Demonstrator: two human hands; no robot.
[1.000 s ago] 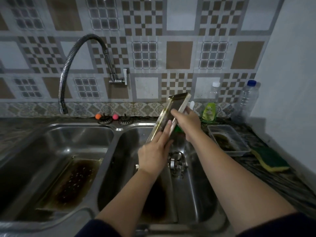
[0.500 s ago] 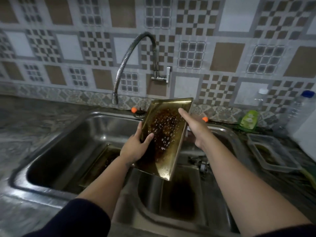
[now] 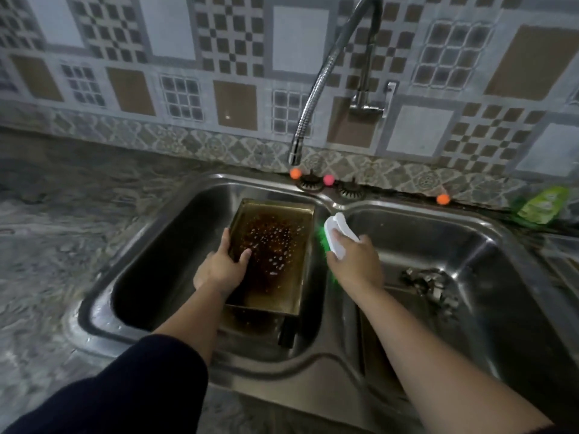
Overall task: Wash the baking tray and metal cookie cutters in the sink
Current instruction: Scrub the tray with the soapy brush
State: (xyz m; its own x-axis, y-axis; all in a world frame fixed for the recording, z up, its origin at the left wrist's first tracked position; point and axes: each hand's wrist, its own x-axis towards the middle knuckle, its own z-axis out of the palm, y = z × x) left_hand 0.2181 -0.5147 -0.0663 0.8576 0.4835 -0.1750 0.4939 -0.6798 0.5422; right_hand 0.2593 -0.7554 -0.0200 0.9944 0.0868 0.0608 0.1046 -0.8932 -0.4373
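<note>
Steadying the tray (image 3: 275,245) in the left basin, left hand (image 3: 224,267) grips its rim; right hand (image 3: 354,261) clasps brush (image 3: 336,233), poised to scrub.

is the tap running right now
Off, as far as shows: no stream falls from the faucet spout above the baking tray.

Double sink (image 3: 332,364) set in countertop (image 3: 62,233), faucet (image 3: 316,89) on wall behind, spout over rear rim above left basin. Baking tray (image 3: 275,255) in left basin, left hand (image 3: 224,267) gripping its left edge with thumb inside; right hand (image 3: 354,261) just right of tray over the divider, holding scrub brush (image 3: 336,233). Cookie cutters (image 3: 430,286) in right basin, soap pouch (image 3: 543,206) behind right basin's far corner.
</note>
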